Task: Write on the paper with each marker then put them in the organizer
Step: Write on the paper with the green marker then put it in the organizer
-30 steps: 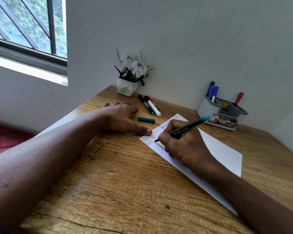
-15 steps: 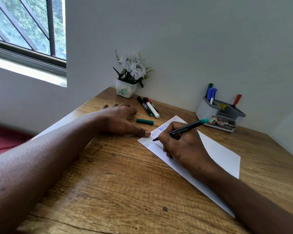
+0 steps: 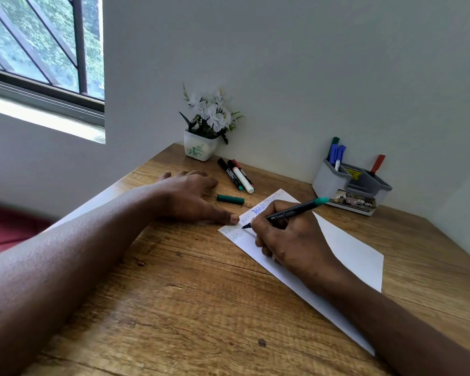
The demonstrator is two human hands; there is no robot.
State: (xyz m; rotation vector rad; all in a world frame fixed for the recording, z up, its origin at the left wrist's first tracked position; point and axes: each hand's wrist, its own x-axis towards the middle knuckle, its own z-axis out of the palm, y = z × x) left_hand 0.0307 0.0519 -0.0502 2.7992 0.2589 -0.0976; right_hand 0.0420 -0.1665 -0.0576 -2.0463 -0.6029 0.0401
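A white paper lies slanted on the wooden desk, with blue and green writing at its far-left corner. My right hand grips a black marker with a green end, its tip on the paper. My left hand lies flat on the desk, thumb pressing the paper's corner. The green cap lies just beyond that hand. Three more markers lie side by side near the wall. The grey organizer at the back right holds blue, green and red markers.
A white pot of white flowers stands in the desk's back corner against the wall. A window is up at the left. Something red lies below the desk's left edge.
The marker tip has shifted slightly along the writing on the paper. My left hand has stayed in place on the paper's corner.
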